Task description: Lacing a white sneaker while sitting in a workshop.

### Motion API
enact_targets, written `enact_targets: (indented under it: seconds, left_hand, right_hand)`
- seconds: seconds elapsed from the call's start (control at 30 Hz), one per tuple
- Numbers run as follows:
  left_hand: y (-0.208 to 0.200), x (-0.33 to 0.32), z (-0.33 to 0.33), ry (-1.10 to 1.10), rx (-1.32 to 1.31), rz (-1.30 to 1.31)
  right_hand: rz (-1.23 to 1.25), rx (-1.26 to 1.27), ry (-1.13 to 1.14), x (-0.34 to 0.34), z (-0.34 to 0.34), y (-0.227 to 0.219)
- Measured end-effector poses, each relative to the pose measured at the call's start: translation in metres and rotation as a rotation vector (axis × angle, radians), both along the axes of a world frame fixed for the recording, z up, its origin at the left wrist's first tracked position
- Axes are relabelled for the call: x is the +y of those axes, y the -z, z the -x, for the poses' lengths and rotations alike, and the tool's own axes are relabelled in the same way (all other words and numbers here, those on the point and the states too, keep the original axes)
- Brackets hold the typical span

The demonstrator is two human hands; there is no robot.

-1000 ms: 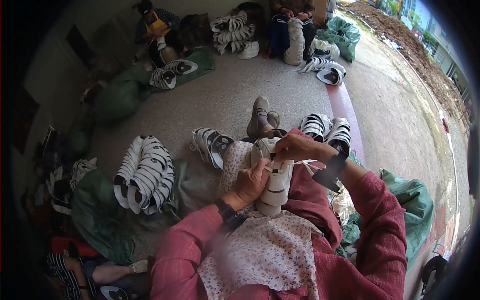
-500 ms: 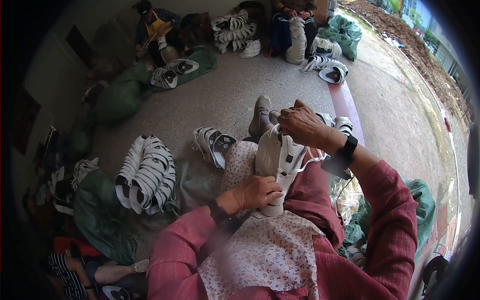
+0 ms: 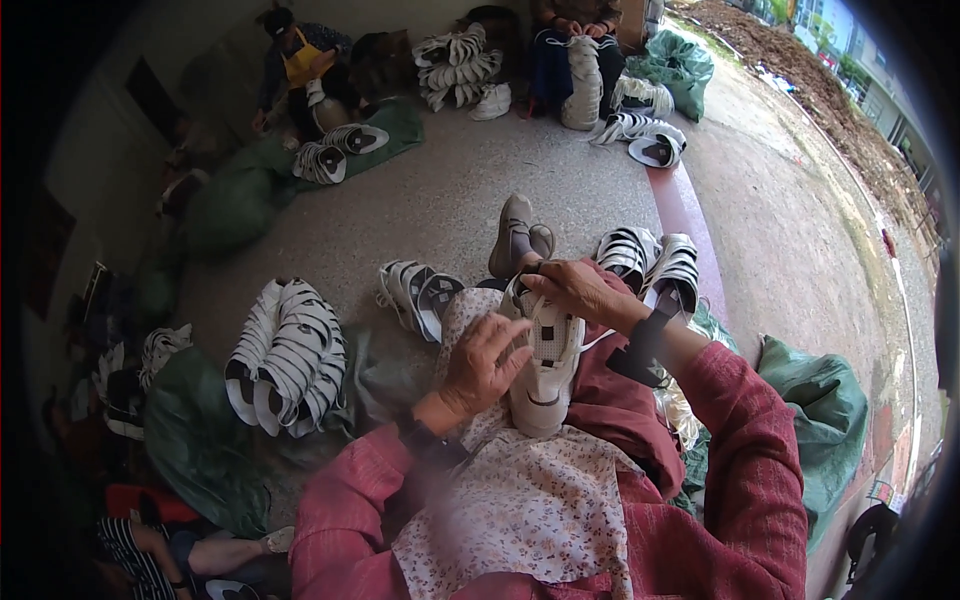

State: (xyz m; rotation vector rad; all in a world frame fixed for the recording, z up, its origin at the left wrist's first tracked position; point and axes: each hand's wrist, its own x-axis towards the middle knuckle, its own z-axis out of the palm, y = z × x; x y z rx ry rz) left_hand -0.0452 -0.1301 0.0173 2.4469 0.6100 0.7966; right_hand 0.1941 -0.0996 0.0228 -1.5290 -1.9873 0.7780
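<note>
An off-white sneaker [image 3: 545, 395] rests on my lap over a flowered apron [image 3: 520, 490], its rounded toe towards me. A thin white lace [image 3: 598, 341] hangs loose from its right side. My right hand [image 3: 580, 290] is closed on the far end of the sneaker, near its opening; the fingertips are partly hidden. My left hand [image 3: 482, 365] is just left of the sneaker, fingers apart and holding nothing.
Stacked white shoe uppers [image 3: 295, 355] stand on the floor at left, with more uppers [image 3: 420, 295] beyond my knee and others [image 3: 675, 270] at right. Green sacks [image 3: 815, 410] lie on both sides. Two people [image 3: 583, 60] sit working at the back.
My right hand has come down to the sneaker's far end. My left hand has let go of the toe area and opened. The sneaker has turned more upright, its lacing side facing up.
</note>
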Motion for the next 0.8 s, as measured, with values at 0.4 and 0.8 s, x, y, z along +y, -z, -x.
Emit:
enact_targets:
  seconds: [0.4, 0.8]
  left_hand:
    - [0.034, 0.041, -0.046, -0.225, -0.026, 0.014]
    - [0.044, 0.048, -0.05, -0.099, -0.18, 0.3]
  right_hand:
    - [-0.169, 0.457, 0.527, 0.007, 0.009, 0.041]
    - [-0.242, -0.001, 0.471, 0.023, -0.017, 0.087]
